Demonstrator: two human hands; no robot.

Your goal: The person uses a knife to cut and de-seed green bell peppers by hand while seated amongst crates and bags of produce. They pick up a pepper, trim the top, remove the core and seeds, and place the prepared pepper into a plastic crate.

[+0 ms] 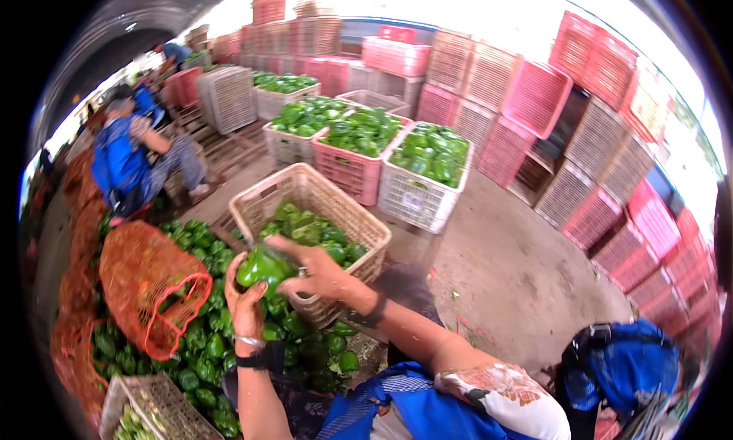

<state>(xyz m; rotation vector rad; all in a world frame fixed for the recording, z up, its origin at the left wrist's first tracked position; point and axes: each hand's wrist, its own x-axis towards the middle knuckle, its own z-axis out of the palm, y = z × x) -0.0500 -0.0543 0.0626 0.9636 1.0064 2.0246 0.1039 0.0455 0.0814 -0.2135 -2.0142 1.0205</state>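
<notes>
My left hand [246,305] holds a glossy green bell pepper [264,270] above a heap of peppers. Close against the pepper's right side is my right hand [320,274], blurred, its thumb and fingers spread apart. A dark blur shows between that hand and the pepper; I cannot tell what it is. Just beyond my hands stands a tan plastic crate [361,231], partly filled with green peppers [309,228]. The loose pepper heap [200,337] spreads below and left of my hands. On it lies an orange mesh sack [143,280], its mouth towards me.
Full pepper crates, one pink [346,174] and one white [421,202], stand beyond the tan crate. Stacked crates [492,73] line the back and right. A lower-left crate [166,405] holds pale scraps. A seated person [129,148] works at left; a blue-clad person [624,365] is at right.
</notes>
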